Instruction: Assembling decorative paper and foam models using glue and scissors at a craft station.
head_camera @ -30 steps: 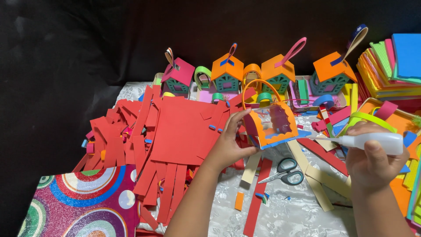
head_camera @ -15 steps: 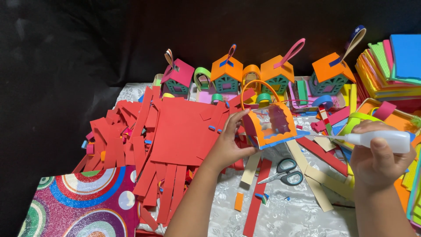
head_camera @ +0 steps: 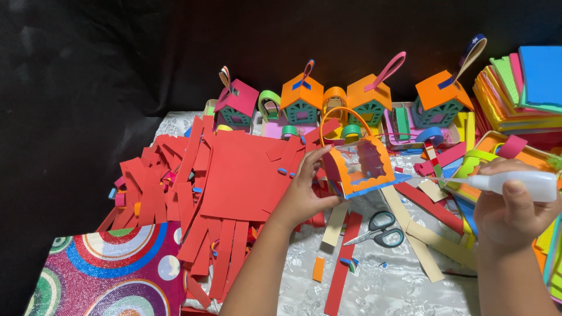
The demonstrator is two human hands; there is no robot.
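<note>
Left hand (head_camera: 304, 196) pinched the orange foam basket (head_camera: 358, 167) at its left end, held above the table, open window face toward the camera, long axis left-right, handle arching up. Right hand (head_camera: 512, 208) gripped a white glue bottle (head_camera: 515, 184) lying horizontal, nozzle pointing left toward the basket, apart from it. Scissors (head_camera: 380, 229) lay below; red foam strips (head_camera: 222, 187) left; small foam houses (head_camera: 301, 99) behind.

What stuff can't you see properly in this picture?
Head view:
- Glue bottle: body wrapped by the right hand.
- Orange basket: near side covered by the left hand.
- Foam sheets: cut off by the right edge.
- Scissors: blades partly under a strip.
</note>
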